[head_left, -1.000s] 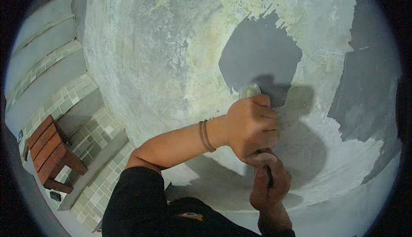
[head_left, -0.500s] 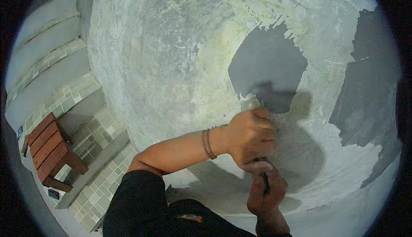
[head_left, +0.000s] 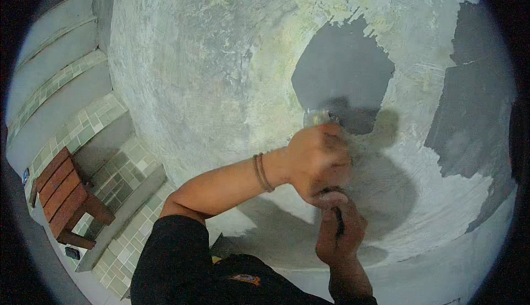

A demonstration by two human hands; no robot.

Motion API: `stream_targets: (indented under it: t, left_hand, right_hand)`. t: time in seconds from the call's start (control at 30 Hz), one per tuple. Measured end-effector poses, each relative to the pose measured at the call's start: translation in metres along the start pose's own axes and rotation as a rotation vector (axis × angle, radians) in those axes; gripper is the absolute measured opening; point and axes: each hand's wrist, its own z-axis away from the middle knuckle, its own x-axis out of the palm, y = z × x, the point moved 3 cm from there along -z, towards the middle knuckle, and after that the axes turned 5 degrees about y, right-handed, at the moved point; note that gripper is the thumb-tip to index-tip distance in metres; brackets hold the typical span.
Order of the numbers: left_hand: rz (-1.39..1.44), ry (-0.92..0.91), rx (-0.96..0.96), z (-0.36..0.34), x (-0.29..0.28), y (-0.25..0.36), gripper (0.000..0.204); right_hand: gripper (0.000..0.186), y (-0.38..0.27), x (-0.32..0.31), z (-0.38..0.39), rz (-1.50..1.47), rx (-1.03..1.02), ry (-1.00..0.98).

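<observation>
A worn wall covered in pale scraped plaster fills most of the view, and a smooth dark grey patch of paint (head_left: 348, 73) remains on it. Against the lower left edge of that patch rests the blade of a scraper (head_left: 318, 118), with pale flakes on it. My left hand (head_left: 317, 158), a brown bracelet at its wrist, is closed around the scraper just behind the blade and hides most of the tool. Below it, my right hand (head_left: 341, 230) grips the dark handle, its thumb touching the left hand.
At the left are tiled steps (head_left: 96, 114) and a reddish-brown slatted wooden stool (head_left: 61, 192). By the stool's leg lies a small black object (head_left: 72, 252). A larger dark grey painted area (head_left: 475, 106) stretches along the right side of the wall.
Both hands and the scraper have shifted a little up and left in the picture, while the wall has also slid slightly upward. The grip of both hands is the same.
</observation>
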Motion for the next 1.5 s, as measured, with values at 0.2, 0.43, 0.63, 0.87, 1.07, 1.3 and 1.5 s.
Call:
stream_targets:
  t: [0.2,0.43,0.63,0.87,1.07,1.3,1.5]
  left_hand:
    - [-0.006,-0.021,-0.075,0.002,-0.009,-0.001,0.04]
    - [0.003,0.073,-0.14,0.018,-0.004,0.019,0.039]
    - [0.008,0.05,-0.166,0.025,0.002,0.012,0.039]
    - [-0.064,0.192,-0.129,0.023,0.003,0.006,0.038]
    - [0.035,0.123,-0.101,0.023,0.002,0.011,0.036]
    - [-0.017,0.061,-0.095,0.026,0.007,0.01,0.036]
    - [-0.019,0.112,-0.101,0.024,0.01,0.015,0.036]
  right_hand:
    - [0.018,0.004,0.005,0.001,0.005,0.066,0.009]
    - [0.018,-0.009,0.007,0.015,-0.022,0.112,0.008]
    - [0.018,-0.009,0.006,0.01,0.024,0.069,-0.026]
    - [0.018,-0.002,0.006,0.002,0.052,0.071,-0.071]
    - [0.014,-0.008,0.004,0.004,0.021,0.135,-0.129]
    - [0.016,0.0,0.006,0.005,0.0,0.06,-0.081]
    - [0.016,0.004,0.002,0.009,0.111,0.027,-0.123]
